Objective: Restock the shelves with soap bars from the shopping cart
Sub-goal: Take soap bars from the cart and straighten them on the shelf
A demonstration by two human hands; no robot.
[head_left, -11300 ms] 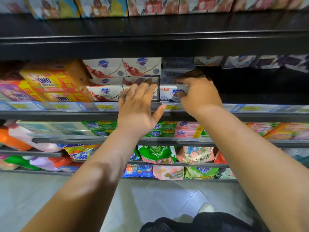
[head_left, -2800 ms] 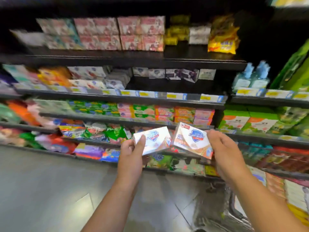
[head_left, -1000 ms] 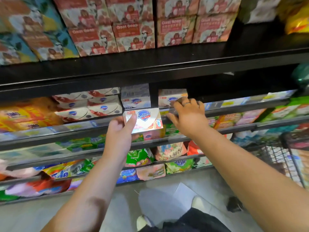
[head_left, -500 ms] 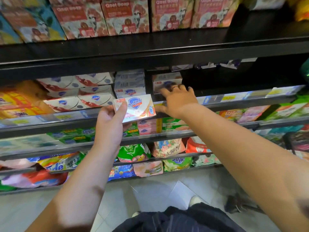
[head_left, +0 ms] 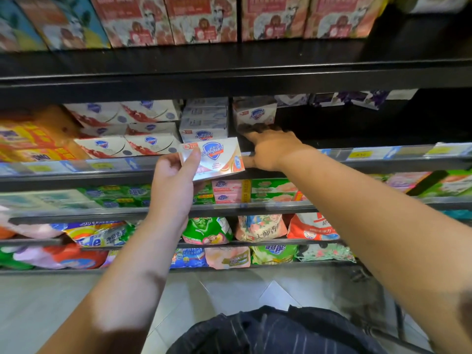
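My left hand [head_left: 173, 180] grips a white and pink Safeguard soap bar box [head_left: 215, 157] in front of the price rail of the soap shelf [head_left: 383, 154]. My right hand [head_left: 270, 148] reaches over that rail into the shelf. Its fingers stretch forward in shadow and touch the bottom of another Safeguard soap box [head_left: 255, 112] that stands at the right end of the row. A stack of blue-white Safeguard boxes [head_left: 204, 118] stands just left of it, directly behind the held box.
Right of my right hand the soap shelf is dark, with purple-white boxes [head_left: 357, 98] at the back. Red-white Safeguard boxes [head_left: 127, 129] and orange packs [head_left: 33, 139] fill the left. Goat soap boxes [head_left: 201, 19] stand on the shelf above. Detergent bags [head_left: 258, 226] lie below.
My right hand has pushed deeper into the shelf under the rightmost box. My left hand still holds its soap box and has shifted a little right, close to the right hand.
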